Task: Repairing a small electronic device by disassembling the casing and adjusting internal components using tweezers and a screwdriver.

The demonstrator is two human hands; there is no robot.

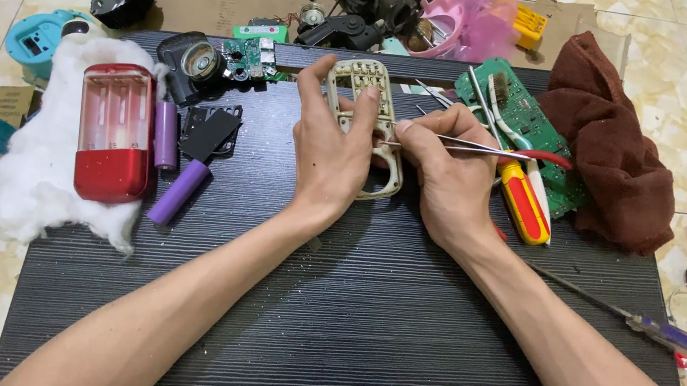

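My left hand [332,152] grips a beige plastic casing [364,79] with a grid of small openings and a loop handle, held against the dark tabletop [365,321]. My right hand [446,173] pinches thin metal tweezers [470,144] that lie across the hand, their tips touching the casing's right side near my left fingers. Both hands rest close together at the middle of the table.
A red and clear battery case [115,131] lies on white cotton wool [32,155] at left, with two purple cells [180,191] beside it. A green circuit board [519,109], red-yellow screwdriver [523,202] and brown cloth [608,151] lie at right. Parts clutter the far edge.
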